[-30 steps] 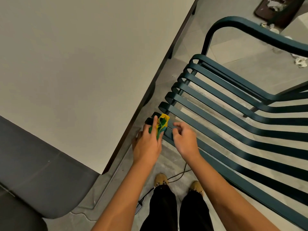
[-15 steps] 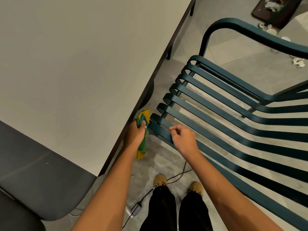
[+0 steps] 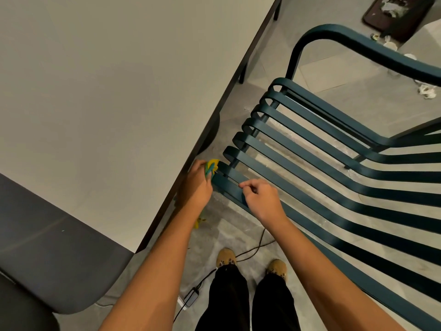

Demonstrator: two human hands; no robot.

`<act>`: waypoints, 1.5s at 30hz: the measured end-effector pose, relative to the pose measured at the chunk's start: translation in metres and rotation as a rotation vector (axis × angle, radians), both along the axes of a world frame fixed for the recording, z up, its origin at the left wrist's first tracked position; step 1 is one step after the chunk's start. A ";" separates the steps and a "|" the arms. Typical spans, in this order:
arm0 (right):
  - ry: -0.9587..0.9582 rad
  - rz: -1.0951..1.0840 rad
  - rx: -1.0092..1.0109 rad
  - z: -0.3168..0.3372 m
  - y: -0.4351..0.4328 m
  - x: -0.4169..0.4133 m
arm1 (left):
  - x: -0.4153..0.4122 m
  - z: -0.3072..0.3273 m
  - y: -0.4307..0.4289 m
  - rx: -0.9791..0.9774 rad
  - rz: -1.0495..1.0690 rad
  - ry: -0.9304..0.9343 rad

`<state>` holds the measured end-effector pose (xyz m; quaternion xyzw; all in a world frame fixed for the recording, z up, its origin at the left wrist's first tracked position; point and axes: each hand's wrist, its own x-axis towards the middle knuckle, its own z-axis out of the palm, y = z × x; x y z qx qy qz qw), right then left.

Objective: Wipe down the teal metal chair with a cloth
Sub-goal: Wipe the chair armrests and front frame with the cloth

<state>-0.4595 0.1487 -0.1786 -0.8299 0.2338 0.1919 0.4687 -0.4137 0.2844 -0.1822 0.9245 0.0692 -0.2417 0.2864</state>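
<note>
The teal metal chair (image 3: 334,168) fills the right half of the view, its slats running diagonally and curling over at their left ends. My left hand (image 3: 198,185) grips a yellow and green cloth (image 3: 211,167) and presses it against the curled end of the nearest slats, in the narrow gap beside the table edge. A yellow tail of the cloth shows below my wrist. My right hand (image 3: 261,199) rests on the nearest slat just right of the cloth, fingers curled over the slat's edge.
A large pale table (image 3: 114,96) with a dark edge takes the left side, close to the chair's slat ends. A dark grey seat (image 3: 47,254) is at lower left. A cable and adapter (image 3: 191,297) lie on the floor by my feet. Litter and a dark tray (image 3: 396,15) sit at top right.
My left hand with the cloth has shifted from the top of the slat ends down to their outer curled side by the table. My right hand has barely moved along the slat.
</note>
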 end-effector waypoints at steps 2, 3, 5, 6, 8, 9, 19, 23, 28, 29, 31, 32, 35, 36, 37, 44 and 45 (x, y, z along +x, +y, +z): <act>-0.003 0.011 0.008 0.000 -0.001 0.000 | 0.007 0.001 0.002 -0.051 0.052 0.065; -0.006 0.016 0.010 0.000 -0.002 -0.001 | 0.009 0.001 0.003 -0.078 0.055 0.079; -0.009 0.024 0.015 0.000 -0.002 -0.001 | 0.009 0.000 0.006 -0.121 0.060 0.083; -0.011 0.026 0.017 -0.001 -0.002 -0.002 | 0.007 0.001 0.008 -0.130 0.062 0.076; -0.009 0.024 0.019 -0.002 -0.002 -0.002 | 0.001 0.004 0.010 -0.143 0.041 0.033; -0.006 0.021 0.020 -0.002 -0.002 -0.002 | -0.003 0.006 0.010 -0.142 0.001 -0.011; -0.016 0.049 -0.022 0.000 0.000 0.000 | -0.024 -0.010 0.000 0.174 -0.168 -0.048; -0.005 0.065 -0.032 -0.002 -0.002 0.000 | -0.010 -0.018 0.002 0.185 -0.152 -0.010; -0.009 0.077 -0.030 -0.002 -0.002 0.000 | -0.001 -0.030 0.009 0.071 -0.051 0.043; -0.008 0.080 -0.027 -0.002 -0.003 0.000 | 0.000 -0.031 0.011 0.037 -0.032 0.040; -0.007 0.082 -0.020 -0.002 -0.003 0.000 | -0.001 -0.027 0.012 0.005 -0.004 0.026; -0.006 0.080 -0.016 -0.001 -0.003 -0.001 | -0.005 -0.024 0.012 0.008 0.002 0.009; -0.003 0.068 0.005 0.000 -0.004 0.000 | -0.025 -0.008 0.005 0.070 -0.052 -0.123; 0.000 0.065 0.018 0.000 -0.004 0.000 | -0.033 -0.004 0.002 0.090 -0.092 -0.160; 0.003 0.066 0.030 0.001 -0.005 -0.001 | -0.041 -0.001 -0.002 0.112 -0.141 -0.181; -0.010 0.069 0.065 0.003 -0.008 -0.004 | -0.056 -0.001 -0.014 0.209 -0.243 -0.205; -0.011 0.065 0.066 0.003 -0.008 -0.005 | -0.053 -0.002 -0.015 0.222 -0.239 -0.194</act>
